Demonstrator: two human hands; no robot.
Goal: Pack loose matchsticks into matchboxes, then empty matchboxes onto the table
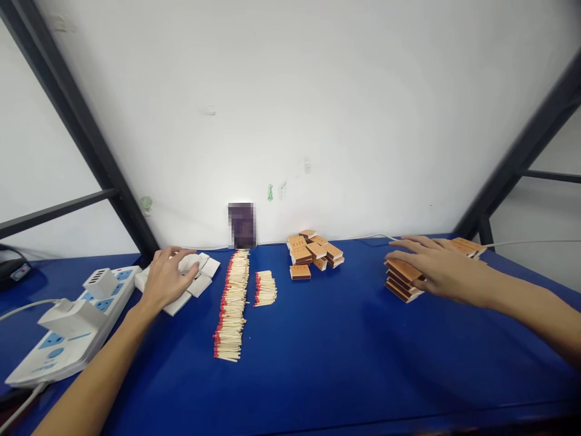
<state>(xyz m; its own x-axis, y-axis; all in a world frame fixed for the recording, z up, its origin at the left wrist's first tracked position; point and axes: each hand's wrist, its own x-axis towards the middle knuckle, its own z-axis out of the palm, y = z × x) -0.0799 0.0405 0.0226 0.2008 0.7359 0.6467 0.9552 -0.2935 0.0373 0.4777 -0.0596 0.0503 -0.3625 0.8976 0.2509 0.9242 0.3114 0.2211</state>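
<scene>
My left hand [167, 277] lies on a heap of white inner matchbox trays [200, 275] at the left, fingers curled over them. My right hand [438, 266] reaches over a small stack of orange matchbox sleeves [402, 280] at the right, fingers stretched out and touching the top one. Between the hands a long row of red-tipped matches [232, 303] runs toward me on the blue table [318, 351], with a smaller bunch of matches [265, 287] beside it.
A pile of orange matchboxes [314, 251] sits at the back centre near the white wall. More sleeves [469, 246] lie behind my right hand. A white power strip [68, 327] with plugs occupies the left edge. Black frame bars stand at both sides.
</scene>
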